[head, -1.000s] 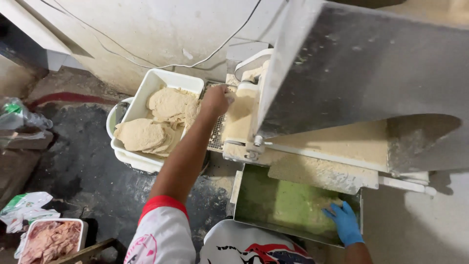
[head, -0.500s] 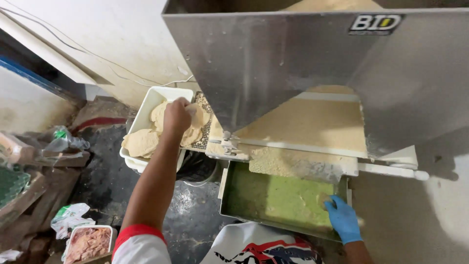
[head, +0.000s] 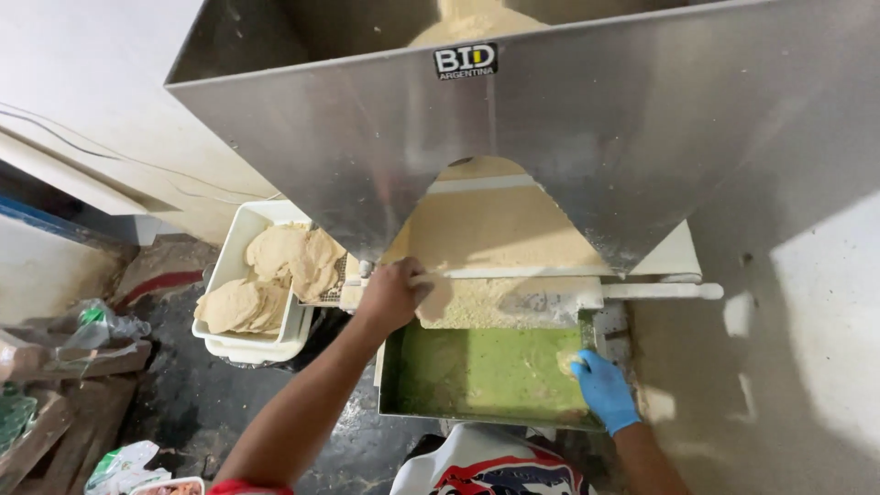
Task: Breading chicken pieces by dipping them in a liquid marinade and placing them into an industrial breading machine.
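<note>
Bare left hand grips the crumb-coated ledge beneath the steel hopper. Gloved right hand pinches a breaded piece over the green-batter tray. Breaded cutlets fill the white tub at left.

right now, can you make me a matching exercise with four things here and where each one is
Things:
1. left hand
2. right hand
3. breaded cutlets
4. hopper

Places:
A. piled in the white tub on the left
B. at the front edge of the crumb belt
C. over the far right corner of the green tray
D. above the crumb belt

Pairs: 1-B, 2-C, 3-A, 4-D
</note>
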